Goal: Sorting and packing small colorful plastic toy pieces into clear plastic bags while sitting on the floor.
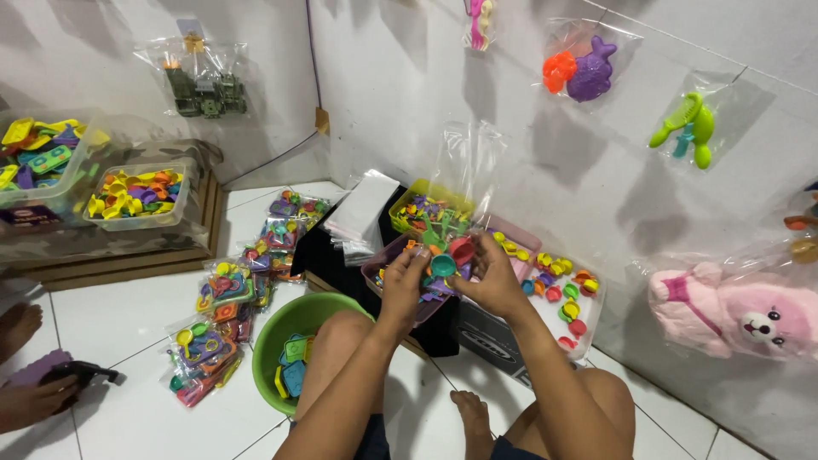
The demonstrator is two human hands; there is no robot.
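My left hand [403, 285] and my right hand [490, 277] meet in front of me, both gripping a clear plastic bag [464, 170] that stands up open between them. Small coloured plastic toys [445, 255], among them a teal piece and a red one, sit at the bag's bottom between my fingers. Just beyond my hands lies a purple tray [379, 266] of small toys, with a yellow-green tray [409, 198] behind it and a white tray [588, 328] of round coloured pieces to the right.
A green bowl [271, 336] with flat toys stands by my left knee. Filled toy bags [230, 294] lie in a row on the white tile floor. Clear bins [136, 194] of toys rest on a low wooden shelf at left. Another person's hand [38, 399] holds a black tool at lower left. Bagged toys hang on the wall.
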